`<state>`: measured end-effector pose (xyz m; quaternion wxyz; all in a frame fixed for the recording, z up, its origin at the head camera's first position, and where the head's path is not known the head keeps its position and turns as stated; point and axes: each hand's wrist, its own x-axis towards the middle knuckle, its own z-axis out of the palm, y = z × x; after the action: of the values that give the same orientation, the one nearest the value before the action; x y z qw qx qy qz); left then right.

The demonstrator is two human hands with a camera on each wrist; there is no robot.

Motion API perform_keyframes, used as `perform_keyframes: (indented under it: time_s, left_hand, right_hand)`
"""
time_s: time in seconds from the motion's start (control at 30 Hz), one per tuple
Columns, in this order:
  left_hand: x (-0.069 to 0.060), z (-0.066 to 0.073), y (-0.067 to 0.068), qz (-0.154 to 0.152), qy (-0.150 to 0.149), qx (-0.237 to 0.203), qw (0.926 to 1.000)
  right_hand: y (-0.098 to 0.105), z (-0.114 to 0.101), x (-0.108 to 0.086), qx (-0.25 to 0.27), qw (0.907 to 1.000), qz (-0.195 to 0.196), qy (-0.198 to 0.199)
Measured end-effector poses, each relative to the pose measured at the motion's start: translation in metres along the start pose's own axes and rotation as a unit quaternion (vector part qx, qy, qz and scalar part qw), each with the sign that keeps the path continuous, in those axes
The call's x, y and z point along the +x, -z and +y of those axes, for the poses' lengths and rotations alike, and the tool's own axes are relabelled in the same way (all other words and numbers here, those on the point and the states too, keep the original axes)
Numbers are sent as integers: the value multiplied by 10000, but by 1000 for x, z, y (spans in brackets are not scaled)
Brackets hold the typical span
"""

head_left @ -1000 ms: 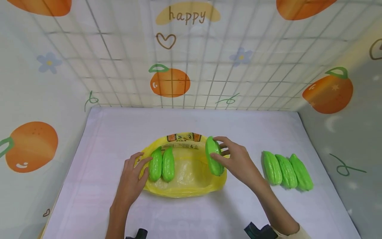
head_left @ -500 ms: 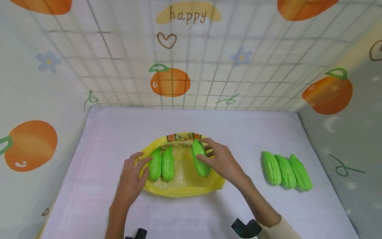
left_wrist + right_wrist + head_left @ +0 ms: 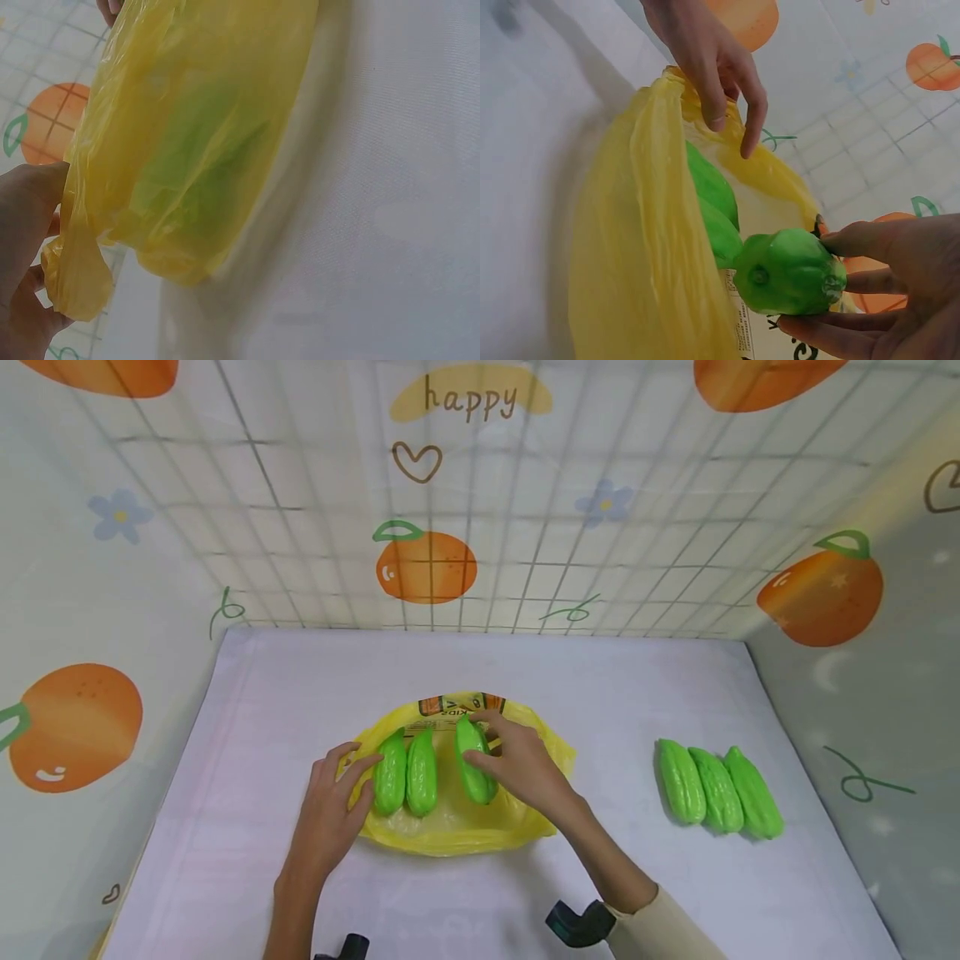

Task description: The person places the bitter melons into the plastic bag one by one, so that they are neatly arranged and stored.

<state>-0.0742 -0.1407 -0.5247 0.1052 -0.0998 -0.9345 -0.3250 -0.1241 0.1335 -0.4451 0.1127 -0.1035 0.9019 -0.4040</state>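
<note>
A yellow plastic bag (image 3: 517,835) lies with its mouth spread in the head view. Two green ridged vegetables (image 3: 422,773) rest side by side at its left. My right hand (image 3: 525,768) pinches a third green vegetable (image 3: 474,770) between thumb and fingers, over the bag's middle. In the right wrist view the held vegetable (image 3: 791,274) shows end-on. My left hand (image 3: 330,810) grips the bag's left edge, fingers reaching inside the rim. The left wrist view shows the bag's side (image 3: 195,150) with green showing through.
Three more green vegetables (image 3: 720,790) lie side by side at the right of the white table (image 3: 615,693). A printed cloth wall (image 3: 300,527) with a grid and oranges rises behind the table and on both sides.
My right hand has carried the held vegetable left, from the bag's right side to its middle, nearer the two in the bag. The left hand has kept its place.
</note>
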Motion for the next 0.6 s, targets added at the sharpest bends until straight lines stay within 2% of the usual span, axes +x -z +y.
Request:
perform_keyframes:
  time_s: [0.2,0.6]
  left_hand:
    - [-1,-1,-1,34,-4,-50,10000]
    - [-1,-2,-3,42,-46,-77,10000]
  right_hand:
    - [-8,1,7,26,9999,-94,47]
    - [-33,10,24,52,9997,-9,-256]
